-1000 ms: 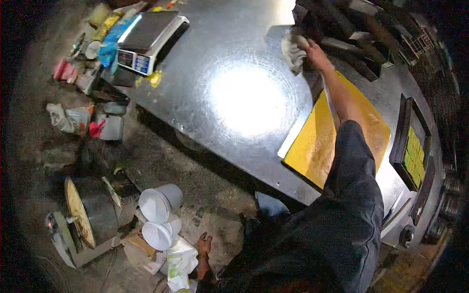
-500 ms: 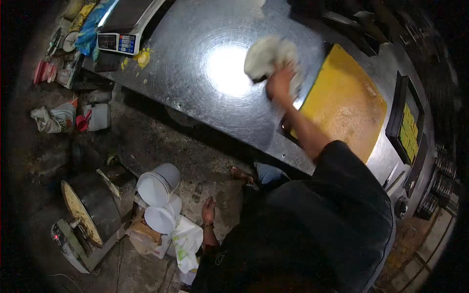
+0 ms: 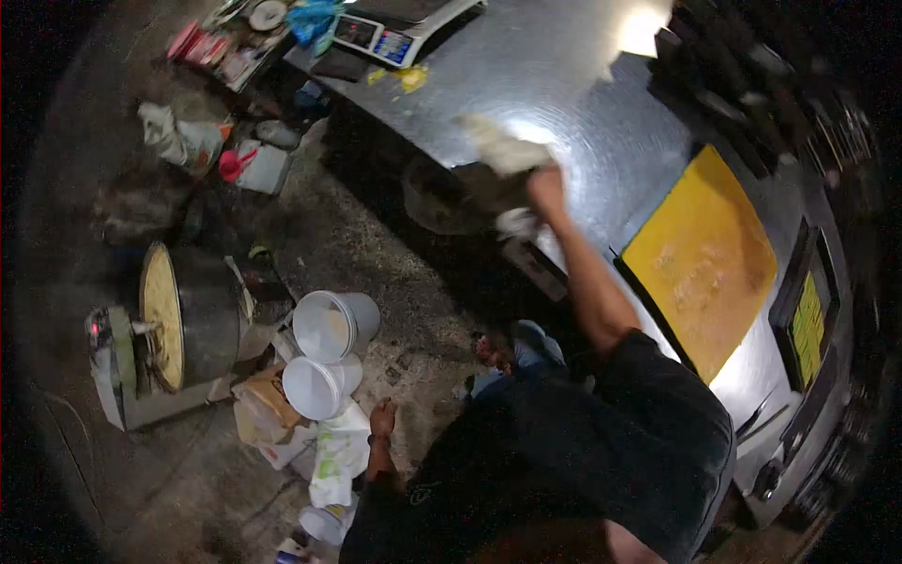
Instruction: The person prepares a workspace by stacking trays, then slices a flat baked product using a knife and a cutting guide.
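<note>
My right hand [image 3: 547, 191] is closed on a pale cloth [image 3: 512, 153] at the near edge of the metal table [image 3: 601, 122]. Motion smears the cloth, and part of it hangs past the edge. To the right of that hand lies a yellow slab [image 3: 700, 263], its top glossy and uneven, with a dark border along its near left side. My left hand [image 3: 382, 416] hangs low over the floor beside the white buckets, its fingers curled in and nothing visible in them.
A digital scale [image 3: 395, 42] stands on the table's far left, near yellow smears [image 3: 411, 78]. Dark trays [image 3: 805, 320] line the right side. On the floor are a drum-shaped mixer [image 3: 193, 320], white buckets [image 3: 324, 387], bags [image 3: 340, 451] and a pink scoop [image 3: 232, 165].
My right hand has drawn the cloth from beside the yellow slab leftward and toward me, to the table's edge. The whole view has shifted and turned. My left hand still hangs low.
</note>
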### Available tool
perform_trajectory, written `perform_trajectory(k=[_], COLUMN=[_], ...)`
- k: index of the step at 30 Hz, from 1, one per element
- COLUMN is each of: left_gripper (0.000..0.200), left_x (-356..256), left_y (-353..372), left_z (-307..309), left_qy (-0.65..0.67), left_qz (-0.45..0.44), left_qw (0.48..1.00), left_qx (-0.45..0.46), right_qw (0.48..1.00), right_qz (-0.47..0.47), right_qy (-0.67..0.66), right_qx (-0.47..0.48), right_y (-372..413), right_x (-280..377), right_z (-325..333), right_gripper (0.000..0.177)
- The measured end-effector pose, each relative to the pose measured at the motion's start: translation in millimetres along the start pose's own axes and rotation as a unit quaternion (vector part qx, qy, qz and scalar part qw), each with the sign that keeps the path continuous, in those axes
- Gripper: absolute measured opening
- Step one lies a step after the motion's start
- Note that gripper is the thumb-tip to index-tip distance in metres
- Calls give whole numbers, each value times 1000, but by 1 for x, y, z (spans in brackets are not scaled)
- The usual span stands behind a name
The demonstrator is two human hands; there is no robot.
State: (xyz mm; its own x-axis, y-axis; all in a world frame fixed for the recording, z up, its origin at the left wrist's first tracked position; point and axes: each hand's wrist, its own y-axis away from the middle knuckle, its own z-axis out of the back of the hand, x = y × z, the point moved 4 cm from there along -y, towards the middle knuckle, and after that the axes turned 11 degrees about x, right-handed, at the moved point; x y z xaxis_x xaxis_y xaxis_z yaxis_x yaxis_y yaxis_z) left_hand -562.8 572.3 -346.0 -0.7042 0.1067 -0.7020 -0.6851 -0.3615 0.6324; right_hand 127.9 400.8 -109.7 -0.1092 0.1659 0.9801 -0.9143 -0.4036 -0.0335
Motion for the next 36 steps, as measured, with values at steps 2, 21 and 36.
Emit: perform_trajectory(k=[2,21,36], left_gripper=[35,54,38], left_x=[14,-257,27], left_y=[10,-131,18], left_z=[-18,-37,-26], left_qy=[-245,286,211], left_qz=[-20,-8,106], left_qw=[969,955,964], left_qx=[-5,79,124], right_qw=[966,927,911], right_qz=[186,123,167], right_qy=[132,345,376], right_qx=[-118,84,-34], right_y=[-22,-205,-83], right_x=[-3,-66,25], right_z=[101,-38,64], right_gripper=[30,24,44])
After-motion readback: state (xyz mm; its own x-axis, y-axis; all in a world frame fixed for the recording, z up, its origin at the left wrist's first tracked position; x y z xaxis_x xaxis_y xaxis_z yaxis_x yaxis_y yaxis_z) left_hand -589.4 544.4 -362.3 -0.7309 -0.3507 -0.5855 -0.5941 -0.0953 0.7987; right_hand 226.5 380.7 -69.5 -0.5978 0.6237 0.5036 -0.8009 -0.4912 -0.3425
